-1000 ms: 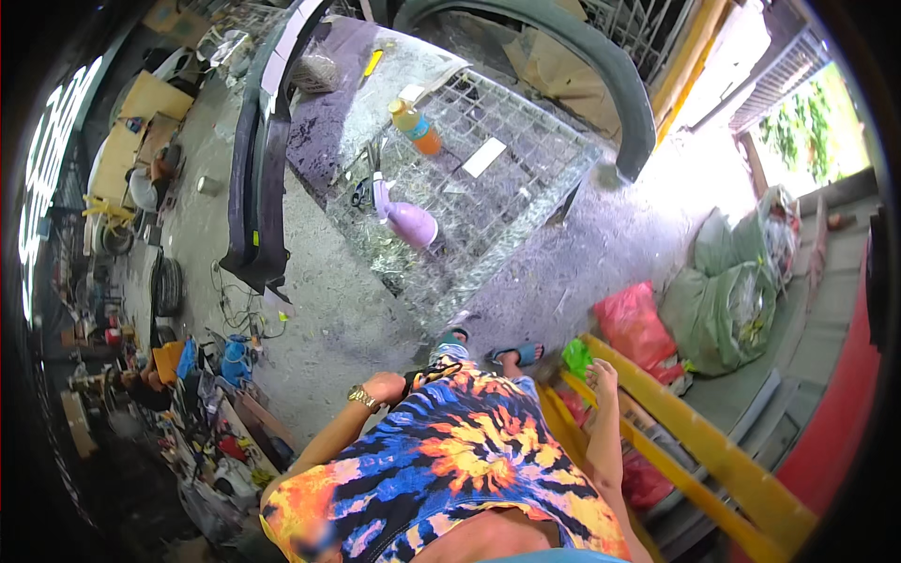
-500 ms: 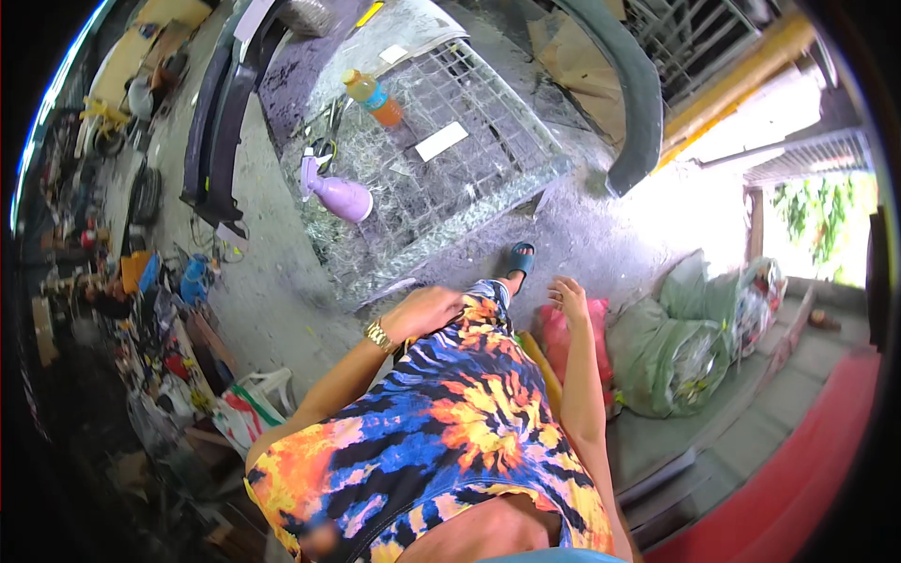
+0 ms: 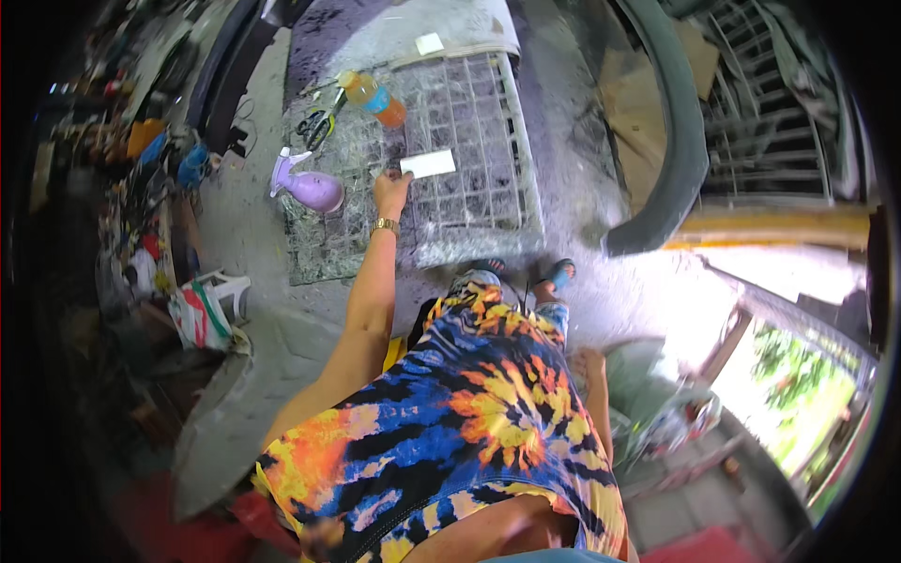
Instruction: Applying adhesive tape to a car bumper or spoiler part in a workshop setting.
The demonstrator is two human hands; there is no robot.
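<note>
My left hand [image 3: 390, 193], with a gold watch on its wrist, reaches forward over a grid-like, grimy table top [image 3: 474, 211]. Its fingers are closed at the left end of a white rectangular card [image 3: 428, 164]. To the left of that hand lies a purple spray bottle [image 3: 314, 190] on its side. Beyond it are black-and-yellow scissors [image 3: 316, 128] and a bottle of orange liquid [image 3: 377, 101] with a blue label. My right hand [image 3: 588, 364] hangs low by my right side, fingers loosely apart and blurred, with nothing visible in it.
A smaller white piece [image 3: 429, 43] lies at the table's far end. A dark curved panel [image 3: 671, 141] stands to the right, another dark long part [image 3: 230, 70] to the left. Green sacks [image 3: 648, 380] sit by my right side; a white plastic chair [image 3: 223, 291] is at left.
My left hand has moved from my lap forward to the white card. My right hand has dropped lower and nearer my body. The view has turned, and I stand closer to the table.
</note>
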